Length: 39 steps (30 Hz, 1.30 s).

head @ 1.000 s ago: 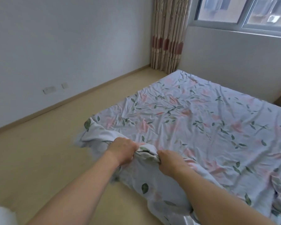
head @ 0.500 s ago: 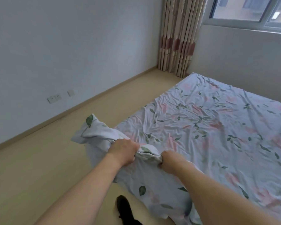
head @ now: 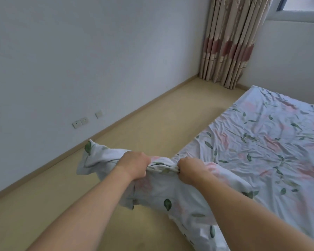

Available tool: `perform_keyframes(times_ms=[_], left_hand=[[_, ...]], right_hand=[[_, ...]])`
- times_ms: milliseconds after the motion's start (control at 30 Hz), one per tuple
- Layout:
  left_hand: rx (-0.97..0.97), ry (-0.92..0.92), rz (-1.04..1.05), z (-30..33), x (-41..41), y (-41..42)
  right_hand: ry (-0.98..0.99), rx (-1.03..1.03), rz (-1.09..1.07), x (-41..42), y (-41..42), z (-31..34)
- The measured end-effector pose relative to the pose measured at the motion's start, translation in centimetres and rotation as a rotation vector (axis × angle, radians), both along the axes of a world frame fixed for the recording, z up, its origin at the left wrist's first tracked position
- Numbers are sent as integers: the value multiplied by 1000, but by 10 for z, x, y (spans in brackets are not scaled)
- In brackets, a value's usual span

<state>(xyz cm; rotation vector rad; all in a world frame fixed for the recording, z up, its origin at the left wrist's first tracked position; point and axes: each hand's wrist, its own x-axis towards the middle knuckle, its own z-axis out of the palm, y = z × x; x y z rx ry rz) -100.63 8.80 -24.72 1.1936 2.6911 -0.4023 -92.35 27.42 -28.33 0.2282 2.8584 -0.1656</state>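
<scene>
A pale floral sheet (head: pixel 265 142) with pink flowers and green leaves lies spread over the floor on the right. Its near corner is lifted off the floor and bunched. My left hand (head: pixel 134 164) grips the bunched edge, with the loose corner tip (head: pixel 91 151) sticking out to the left of it. My right hand (head: pixel 191 168) grips the same edge a short way to the right, fingers curled into the fabric. The stretch of cloth between both hands is gathered into folds.
Light wooden floor (head: pixel 152 127) runs between the sheet and the white wall (head: pixel 80 60), which carries low sockets (head: pixel 80 122). A striped curtain (head: pixel 228 42) hangs in the far corner beside a window sill (head: pixel 297 14).
The view has swung left and the sheet now sits further right. Both hands keep their grip and have lifted the corner a little higher and leftward. The dark foot seen earlier is out of view.
</scene>
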Motion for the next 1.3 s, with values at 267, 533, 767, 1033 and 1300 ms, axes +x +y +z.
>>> perform_keyframes(times_ms=[267, 533, 767, 1033, 1300], left_hand=[[-22, -90, -120, -22, -194, -36], [-22, -174, -276, -2, -394, -38], [-43, -183, -429, -4, -531, 34], [-50, -232, -478, 4, -702, 142], [-5, -152, -596, 28, -849, 272]], right_hand=[[-55, 29, -73, -178, -42, -16], [-34, 43, -208, -342, -63, 0], [-38, 58, -343, -462, -10, -11], [-6, -7, -438, -622, 88, -6], [34, 8, -537, -750, 200, 16]])
